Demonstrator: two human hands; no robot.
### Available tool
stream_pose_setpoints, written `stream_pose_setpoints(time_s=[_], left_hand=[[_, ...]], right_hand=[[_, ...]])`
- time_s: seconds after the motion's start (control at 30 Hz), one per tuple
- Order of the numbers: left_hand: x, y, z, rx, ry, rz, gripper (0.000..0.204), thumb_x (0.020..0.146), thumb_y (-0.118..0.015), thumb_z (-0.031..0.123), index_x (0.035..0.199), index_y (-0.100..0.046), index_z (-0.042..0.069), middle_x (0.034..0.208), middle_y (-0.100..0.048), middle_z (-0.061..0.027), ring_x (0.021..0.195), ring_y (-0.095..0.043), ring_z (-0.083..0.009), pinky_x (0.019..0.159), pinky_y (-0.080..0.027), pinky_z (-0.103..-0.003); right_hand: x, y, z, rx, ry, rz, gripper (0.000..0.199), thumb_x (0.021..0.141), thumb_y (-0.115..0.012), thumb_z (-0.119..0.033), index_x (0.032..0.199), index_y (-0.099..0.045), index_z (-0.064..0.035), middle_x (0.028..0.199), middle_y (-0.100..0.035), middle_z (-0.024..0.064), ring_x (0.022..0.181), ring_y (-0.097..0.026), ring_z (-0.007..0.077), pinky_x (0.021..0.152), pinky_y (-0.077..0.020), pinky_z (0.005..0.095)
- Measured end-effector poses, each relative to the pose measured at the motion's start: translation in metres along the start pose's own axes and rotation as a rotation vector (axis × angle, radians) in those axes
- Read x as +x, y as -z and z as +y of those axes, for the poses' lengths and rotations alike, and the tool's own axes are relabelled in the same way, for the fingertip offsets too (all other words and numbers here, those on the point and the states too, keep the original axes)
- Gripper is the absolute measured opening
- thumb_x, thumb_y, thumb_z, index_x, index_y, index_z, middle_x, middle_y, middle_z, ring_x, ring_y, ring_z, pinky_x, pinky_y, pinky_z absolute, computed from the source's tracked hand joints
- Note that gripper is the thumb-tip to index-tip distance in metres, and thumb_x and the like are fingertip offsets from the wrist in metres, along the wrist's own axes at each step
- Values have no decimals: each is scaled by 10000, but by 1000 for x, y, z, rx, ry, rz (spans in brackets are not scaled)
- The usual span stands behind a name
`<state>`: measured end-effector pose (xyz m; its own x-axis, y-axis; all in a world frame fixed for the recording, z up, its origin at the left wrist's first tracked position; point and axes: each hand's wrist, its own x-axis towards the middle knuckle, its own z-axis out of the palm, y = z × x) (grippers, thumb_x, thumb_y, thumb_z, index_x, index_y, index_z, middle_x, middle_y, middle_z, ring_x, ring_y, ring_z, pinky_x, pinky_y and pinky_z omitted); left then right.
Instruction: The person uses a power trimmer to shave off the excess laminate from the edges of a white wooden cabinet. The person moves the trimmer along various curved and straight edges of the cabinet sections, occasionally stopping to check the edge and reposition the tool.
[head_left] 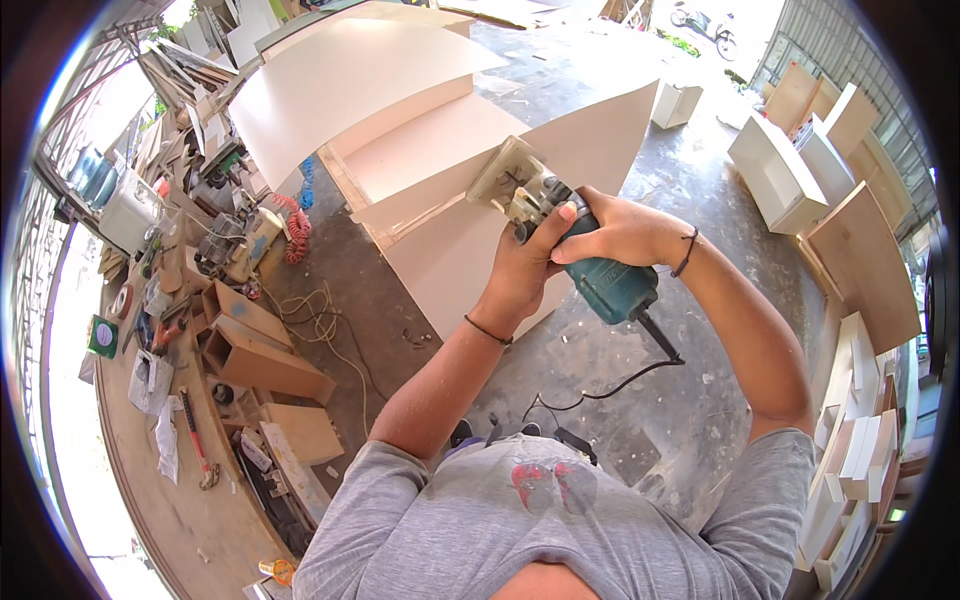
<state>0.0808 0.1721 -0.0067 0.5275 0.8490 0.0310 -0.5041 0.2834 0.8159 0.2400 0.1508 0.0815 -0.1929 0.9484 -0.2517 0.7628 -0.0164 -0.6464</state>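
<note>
Both of my hands are wrapped round a teal trim router, held tilted in front of me. My left hand grips its metal collar from the left, thumb pointing up along it. On the other side my right hand closes over the upper body. The router's pale base plate lies at the edge of a white-faced panel on a large box-like cabinet; whether it presses flat there I cannot tell. The router's bit is hidden. From the motor's end a black cord trails down toward my waist.
Along the left runs a wooden workbench with a hammer, offcuts and power tools. A red coiled air hose hangs near the cabinet. Loose cable lies on the concrete floor. White drawer boxes and panels line the right side.
</note>
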Motion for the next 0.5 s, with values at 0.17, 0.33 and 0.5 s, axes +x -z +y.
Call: stream_pose_setpoints(time_s=[0.17, 0.33, 0.5], left_hand=[[3, 0, -4, 10, -4, -3, 432, 924, -677, 423, 1192, -562, 104, 1063, -637, -18, 954, -631, -107, 807, -541, -293], [10, -4, -4, -8, -4, 20, 454, 889, -725, 381, 1197, -559, 92, 1056, -630, -31, 919, -629, -111, 746, -552, -275], [12, -11, -2, -17, -7, 39, 451, 881, -738, 360, 1193, -559, 88, 1040, -629, -37, 891, -628, -110, 715, -557, -266]], right_hand=[[2, -1, 6, -25, 9, 14, 1025, 676, -743, -571, 1349, -426, 133, 1166, -630, 276, 1054, -651, 335, 892, -518, 340], [5, 6, 10, -41, 6, 7, 1019, 678, -734, -583, 1327, -442, 146, 1143, -639, 274, 1046, -653, 332, 887, -516, 339], [4, 13, 9, -33, 6, -14, 1004, 682, -730, -587, 1296, -461, 159, 1120, -644, 275, 1033, -657, 332, 879, -517, 334]])
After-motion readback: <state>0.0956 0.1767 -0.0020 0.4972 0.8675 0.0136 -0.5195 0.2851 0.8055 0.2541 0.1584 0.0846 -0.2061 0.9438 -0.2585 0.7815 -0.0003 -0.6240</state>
